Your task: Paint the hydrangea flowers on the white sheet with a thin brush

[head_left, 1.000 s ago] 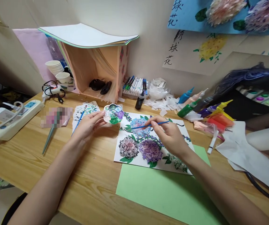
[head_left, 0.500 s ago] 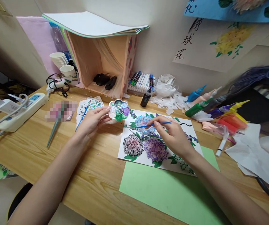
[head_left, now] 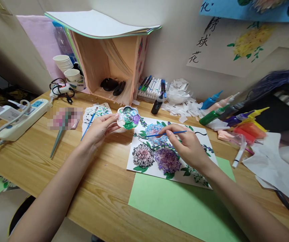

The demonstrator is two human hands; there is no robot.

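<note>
Between thumb and fingers, my left hand (head_left: 104,127) grips a small flower-shaped paint palette (head_left: 128,117) with green, purple and pale paint in its wells. It is raised over the table, by the picture's upper left corner. My right hand (head_left: 181,141) is closed around a thin blue paintbrush (head_left: 163,134). The brush tip points left, at the left part of a white flower picture (head_left: 131,164); I cannot tell whether it touches the paper. Raised pink, purple and blue blooms with green leaves cover that picture. A light green sheet (head_left: 174,201) lies partly beneath it.
A black paint bottle (head_left: 157,105) stands behind the picture, near markers (head_left: 154,86) and paper scraps (head_left: 184,107). Squeeze bottles (head_left: 212,116) lie at right. On the left are a second brush (head_left: 88,126) on paint-marked paper, a power strip (head_left: 26,121) and a pink box (head_left: 139,60).
The right hand and its brush have shifted very slightly, with the brush tip still over the picture's left part. The left hand holds the palette in nearly the same place.
</note>
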